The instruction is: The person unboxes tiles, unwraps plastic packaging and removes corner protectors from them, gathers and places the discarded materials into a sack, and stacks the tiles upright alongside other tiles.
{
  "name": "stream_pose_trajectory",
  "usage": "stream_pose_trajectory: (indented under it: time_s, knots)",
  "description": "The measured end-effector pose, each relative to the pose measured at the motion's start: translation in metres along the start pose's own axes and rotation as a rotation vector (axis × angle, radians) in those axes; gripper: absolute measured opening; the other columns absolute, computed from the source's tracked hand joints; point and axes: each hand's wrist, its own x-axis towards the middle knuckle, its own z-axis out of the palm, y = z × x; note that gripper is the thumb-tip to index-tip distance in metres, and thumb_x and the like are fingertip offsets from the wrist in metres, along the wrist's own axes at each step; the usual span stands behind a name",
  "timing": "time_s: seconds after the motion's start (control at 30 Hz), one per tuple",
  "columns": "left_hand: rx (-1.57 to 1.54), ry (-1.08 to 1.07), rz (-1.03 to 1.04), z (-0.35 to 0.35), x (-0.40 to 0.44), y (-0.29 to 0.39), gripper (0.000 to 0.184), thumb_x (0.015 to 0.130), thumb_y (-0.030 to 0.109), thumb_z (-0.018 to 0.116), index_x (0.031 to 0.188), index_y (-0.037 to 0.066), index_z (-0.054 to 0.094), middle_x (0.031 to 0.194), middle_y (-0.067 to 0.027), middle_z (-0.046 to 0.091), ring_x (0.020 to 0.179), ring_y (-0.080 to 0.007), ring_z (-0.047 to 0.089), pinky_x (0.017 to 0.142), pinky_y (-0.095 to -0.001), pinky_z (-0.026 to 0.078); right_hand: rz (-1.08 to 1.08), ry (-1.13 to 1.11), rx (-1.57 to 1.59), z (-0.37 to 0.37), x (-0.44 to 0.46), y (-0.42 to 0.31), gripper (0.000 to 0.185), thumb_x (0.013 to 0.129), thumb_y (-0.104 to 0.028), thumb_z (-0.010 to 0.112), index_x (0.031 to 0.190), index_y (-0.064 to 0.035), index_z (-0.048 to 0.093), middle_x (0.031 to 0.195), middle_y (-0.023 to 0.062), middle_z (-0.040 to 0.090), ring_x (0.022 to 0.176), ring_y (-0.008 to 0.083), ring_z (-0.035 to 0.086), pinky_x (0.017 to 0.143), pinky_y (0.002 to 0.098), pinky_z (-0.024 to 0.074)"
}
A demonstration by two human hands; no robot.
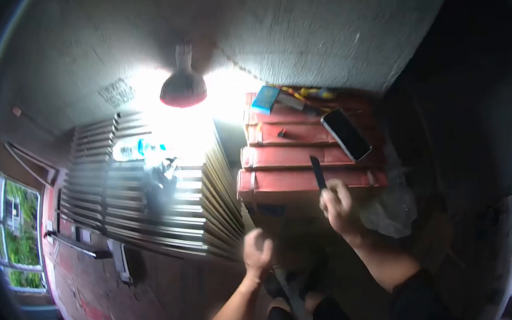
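As right fingers [339,193] are closed on dark blade [317,171], left fingers [254,238] on pale strip [246,218], point the blade away from both.

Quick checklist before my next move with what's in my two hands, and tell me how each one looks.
1. Right hand gripping the dark blade-like piece: ok, fingers closed around its lower end.
2. Left hand gripping the pale strip: ok, its narrow end points up out of the hand.
3. Held pieces apart: ok, there is a gap between them.
4. Phone apart from the dark piece: ok, it lies on the red stack.
5. Lamp lit: ok, bright light falls around it.
6. Sharpness of the dark piece's edge: cannot tell, too small and soft in the picture.
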Motion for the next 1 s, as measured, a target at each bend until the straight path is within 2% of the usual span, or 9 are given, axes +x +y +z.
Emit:
stream_pose_trajectory:
  time_s: [0.07,0.2,0.27,0.3,0.4,0.53,0.67,0.73,1.0]
  knots:
    - [-0.112,0.232,0.02,-0.005,0.049,0.052,0.048,0.086,0.019,0.065,0.126,-0.003,0.054,0.126,-0.016,0.053,0.116,-0.0298,0.053,0.101,-0.0396,0.042,0.123,0.071,-0.037,0.008,0.037,-0.041,0.04,0.096,-0.022,0.053,0.127,0.0029,0.049,0.08,0.0049,0.063,0.057,0.0075,0.054,0.049,0.0233,0.041]
    - [0.06,0.505,0.019,0.002,0.155,0.069,0.042,0.091,0.028,0.064,0.12,-0.002,0.055,0.113,-0.0143,0.059,0.1,-0.0267,0.057,0.092,-0.0367,0.045,-0.281,0.238,-0.519,-0.062,0.027,-0.033,0.053,0.095,-0.03,0.057,0.134,0.0049,0.045,0.082,0.0076,0.063,0.068,0.013,0.058,0.062,0.0279,0.0471]
    - [-0.068,-0.058,-0.336,-0.017,0.183,0.078,0.038,0.095,0.031,0.06,0.114,-0.002,0.059,0.098,-0.0106,0.065,0.088,-0.0233,0.06,0.084,-0.0362,0.048,-0.111,0.638,-0.649,-0.103,0.022,-0.021,0.05,0.091,-0.033,0.063,0.125,0.0028,0.051,0.098,0.0159,0.064,0.085,0.0253,0.063,0.079,0.0392,0.0516]
    - [-0.072,-0.067,-0.311,-0.01,0.182,0.081,0.035,0.098,0.033,0.055,0.111,0.0,0.062,0.087,-0.0076,0.067,0.08,-0.0207,0.062,0.079,-0.0351,0.05,-0.278,0.796,-0.847,-0.145,0.041,0.044,0.058,0.09,-0.041,0.063,0.126,0.0031,0.052,0.112,0.0211,0.062,0.099,0.0341,0.062,0.089,0.0433,0.0497]
    - [0.18,0.051,-0.229,-0.005,0.177,0.07,0.036,0.1,0.034,0.052,0.113,0.002,0.061,0.09,-0.0082,0.067,0.083,-0.0188,0.062,0.079,-0.0335,0.049,0.425,0.491,-0.597,-0.152,0.032,0.024,0.079,0.089,-0.057,0.055,0.139,0.0032,0.044,0.136,0.028,0.051,0.127,0.0412,0.05,0.105,0.0453,0.0419]
    - [0.103,0.042,-0.181,-0.009,0.179,0.013,0.036,0.101,0.036,0.052,0.113,0.003,0.061,0.085,-0.0055,0.064,0.079,-0.016,0.06,0.075,-0.032,0.049,0.349,0.453,-0.762,-0.154,0.014,0.027,0.074,0.092,-0.058,0.052,0.133,0.0038,0.05,0.13,0.0281,0.056,0.12,0.0433,0.054,0.099,0.046,0.046]
    - [-0.077,0.012,-0.223,-0.021,0.127,0.051,0.025,0.103,0.031,0.051,0.108,0.008,0.058,0.078,0.0023,0.054,0.066,-0.0058,0.047,0.061,-0.0233,0.044,0.205,0.479,-0.813,-0.149,-0.032,0.012,0.06,0.093,-0.054,0.053,0.115,0.0014,0.057,0.104,0.0285,0.065,0.097,0.0462,0.062,0.082,0.0516,0.0506]
    - [-0.167,0.048,-0.283,-0.027,0.095,0.059,0.024,0.103,0.029,0.052,0.112,0.008,0.056,0.079,0.0029,0.054,0.065,-0.006,0.047,0.06,-0.0231,0.044,0.336,0.329,-0.743,-0.155,-0.058,0.001,0.059,0.092,-0.053,0.055,0.117,0.0005,0.057,0.107,0.0272,0.064,0.099,0.0453,0.061,0.084,0.0506,0.0499]
    - [-0.101,0.164,-0.463,-0.055,-0.025,0.061,0.058,0.085,0.037,0.076,0.13,0.008,0.053,0.115,-0.0057,0.061,0.104,-0.016,0.058,0.092,-0.0297,0.048,0.17,0.229,-0.353,-0.17,-0.164,0.045,0.053,0.098,-0.036,0.055,0.14,-0.0058,0.043,0.126,0.0174,0.058,0.118,0.0297,0.056,0.1,0.0381,0.044]
